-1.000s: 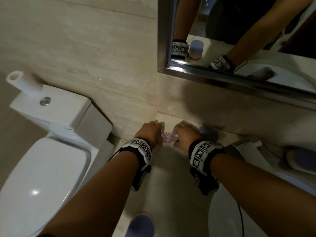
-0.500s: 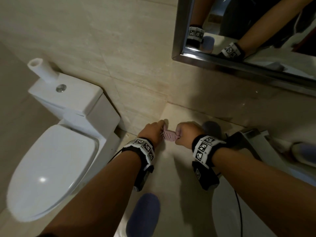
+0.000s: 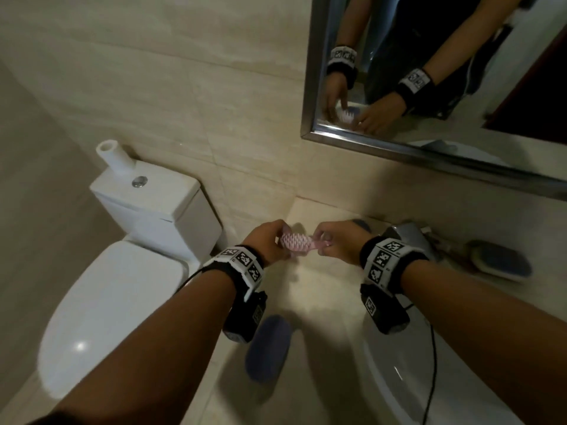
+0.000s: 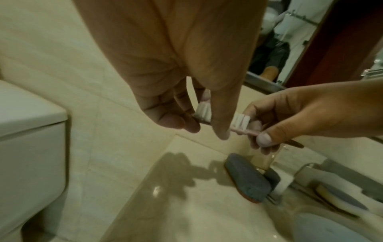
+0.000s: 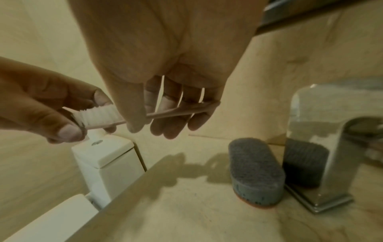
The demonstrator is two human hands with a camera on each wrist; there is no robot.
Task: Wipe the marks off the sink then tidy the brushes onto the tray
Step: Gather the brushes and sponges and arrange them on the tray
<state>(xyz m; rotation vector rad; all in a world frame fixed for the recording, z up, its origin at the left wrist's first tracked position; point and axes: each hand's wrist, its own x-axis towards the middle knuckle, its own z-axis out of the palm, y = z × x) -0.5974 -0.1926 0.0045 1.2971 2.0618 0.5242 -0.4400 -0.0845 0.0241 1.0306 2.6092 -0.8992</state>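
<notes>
Head view:
Brush [image 3: 297, 244]: a pink brush is held in the air above the counter [image 3: 325, 305], between both hands, near the wall corner.
Left hand [image 3: 267, 240]: fingers are curled round the brush's left end.
Right hand [image 3: 339, 240]: the brush's right end is pinched by the fingertips.
Sponge [image 3: 267, 351]: a grey pad is seen on the counter below the left wrist.
Sink [image 3: 395, 381]: its white rim is seen at lower right, with the tap [image 3: 408, 237] behind.
Toilet [image 3: 116, 289]: lid is closed, to the left.

Left wrist view:
Brush [image 4: 240, 124]: white bristles are turned up; the head end is gripped between thumb and fingers of the left hand [image 4: 176, 78].
Right hand [image 4: 300, 117]: the handle is pinched.

Right wrist view:
Brush [image 5: 107, 114]: the handle is grasped under the curled fingers of the right hand [image 5: 165, 68]; the bristle end is pinched by the left hand [image 5: 41, 101].
Sponge [image 5: 257, 170]: a second grey pad is stood on the counter just beside the tap [image 5: 323, 147].
</notes>
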